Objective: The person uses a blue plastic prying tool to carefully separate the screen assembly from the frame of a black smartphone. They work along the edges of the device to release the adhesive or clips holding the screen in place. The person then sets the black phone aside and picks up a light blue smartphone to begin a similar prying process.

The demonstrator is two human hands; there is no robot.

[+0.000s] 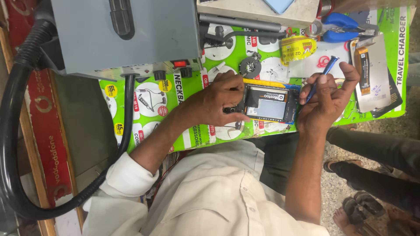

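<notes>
An opened mobile phone [269, 104] with its back off and a grey battery showing lies on a green printed mat [192, 131]. My left hand [218, 101] grips the phone's left end, fingers curled over its edge. My right hand [327, 99] holds a thin blue screwdriver-like tool [321, 73] like a pen. The tool's lower tip rests at the phone's right end. My white sleeve and shirt fill the bottom of the view.
A grey box-shaped station [127, 35] with knobs and a thick black hose [13, 131] stands at the left. A yellow tape roll [297, 47], blue-handled pliers [345, 26], a small round fan [250, 67] and a flex-cable part [372, 74] lie beyond the phone. Another person's legs and sandalled feet [372, 183] are at the right.
</notes>
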